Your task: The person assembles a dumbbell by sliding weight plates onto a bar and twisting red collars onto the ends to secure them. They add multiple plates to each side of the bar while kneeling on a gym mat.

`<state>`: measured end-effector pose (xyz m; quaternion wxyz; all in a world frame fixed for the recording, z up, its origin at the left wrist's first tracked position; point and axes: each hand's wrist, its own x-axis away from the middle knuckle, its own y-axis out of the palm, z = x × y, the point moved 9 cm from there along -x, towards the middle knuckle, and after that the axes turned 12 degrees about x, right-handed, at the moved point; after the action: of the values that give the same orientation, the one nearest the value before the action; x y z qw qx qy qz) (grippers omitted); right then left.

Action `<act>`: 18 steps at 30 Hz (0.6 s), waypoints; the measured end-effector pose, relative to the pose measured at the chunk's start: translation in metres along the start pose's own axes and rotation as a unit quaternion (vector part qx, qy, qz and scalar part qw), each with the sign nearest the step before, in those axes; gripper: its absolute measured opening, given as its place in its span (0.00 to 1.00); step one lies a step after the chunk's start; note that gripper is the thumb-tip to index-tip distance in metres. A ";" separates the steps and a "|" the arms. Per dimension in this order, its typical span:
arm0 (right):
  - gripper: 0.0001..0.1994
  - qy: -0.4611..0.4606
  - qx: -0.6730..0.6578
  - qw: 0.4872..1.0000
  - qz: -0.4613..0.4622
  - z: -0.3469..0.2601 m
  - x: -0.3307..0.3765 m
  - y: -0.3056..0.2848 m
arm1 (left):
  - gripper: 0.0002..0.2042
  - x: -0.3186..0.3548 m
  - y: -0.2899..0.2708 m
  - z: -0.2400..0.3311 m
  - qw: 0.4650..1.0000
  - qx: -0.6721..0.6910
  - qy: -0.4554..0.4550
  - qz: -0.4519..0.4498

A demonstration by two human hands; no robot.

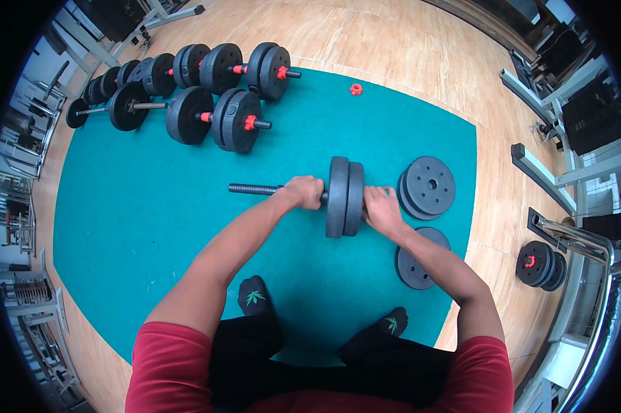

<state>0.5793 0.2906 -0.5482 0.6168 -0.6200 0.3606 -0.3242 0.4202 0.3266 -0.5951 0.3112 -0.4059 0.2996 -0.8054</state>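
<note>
In front of me is a dumbbell whose threaded bar (250,188) points left, with two dark grey weight plates (345,198) side by side on its right part. My left hand (305,192) is wrapped round the bar just left of these plates. Against their right face my right hand (382,208) is closed at the bar's end. A sliver of red shows by its fingers, but most of what they hold is hidden. Right of that hand lies a stack of round plates (432,184). Another plate (420,258) lies nearer, partly behind my right forearm.
Assembled dumbbells (240,120) with red collars line the far left of the green mat (152,227). A red star-shaped collar nut (356,89) lies near the mat's far edge. Gym machines stand around the wooden floor, and another dumbbell (534,263) sits at right. My feet are below.
</note>
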 end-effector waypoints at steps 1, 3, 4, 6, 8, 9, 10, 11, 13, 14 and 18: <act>0.16 -0.001 0.031 0.998 0.046 -0.003 0.003 -0.003 | 0.11 -0.003 0.001 -0.001 1.000 0.008 -0.004 -0.012; 0.14 0.009 0.088 0.990 0.106 -0.002 0.006 -0.004 | 0.10 -0.010 0.003 -0.002 0.999 0.023 -0.013 -0.036; 0.13 0.020 0.109 0.986 0.121 -0.007 0.004 -0.008 | 0.11 -0.011 0.004 -0.006 0.999 0.014 -0.020 -0.045; 0.11 0.030 0.139 0.978 0.152 -0.014 0.001 -0.014 | 0.13 -0.013 0.008 -0.015 0.997 -0.005 -0.036 -0.063; 0.09 0.032 0.160 0.969 0.183 -0.014 0.000 -0.018 | 0.12 -0.011 0.002 -0.009 0.998 0.000 -0.045 -0.053; 0.08 0.042 0.164 0.970 0.172 -0.010 -0.003 -0.014 | 0.12 -0.010 -0.001 -0.006 0.998 0.002 -0.050 -0.048; 0.08 0.052 0.168 0.971 0.162 -0.005 -0.008 -0.010 | 0.12 -0.009 -0.005 -0.003 0.998 -0.010 -0.054 -0.035; 0.07 0.062 0.172 0.971 0.152 -0.001 -0.012 -0.007 | 0.12 -0.008 -0.009 0.002 0.998 -0.022 -0.057 -0.022; 0.07 0.069 0.160 0.975 0.138 0.006 -0.018 -0.001 | 0.12 -0.006 -0.015 0.007 0.997 -0.041 -0.060 0.001; 0.07 0.072 0.154 0.977 0.132 0.008 -0.019 0.001 | 0.12 -0.005 -0.017 0.008 0.997 -0.048 -0.060 0.011; 0.08 0.051 0.155 0.980 0.117 0.008 -0.018 0.006 | 0.11 0.001 -0.016 0.013 0.995 -0.064 -0.073 0.019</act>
<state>0.5763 0.3101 -0.5536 0.7201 -0.4530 0.4068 -0.3326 0.4268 0.3332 -0.5766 0.3205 -0.4767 0.3352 -0.7468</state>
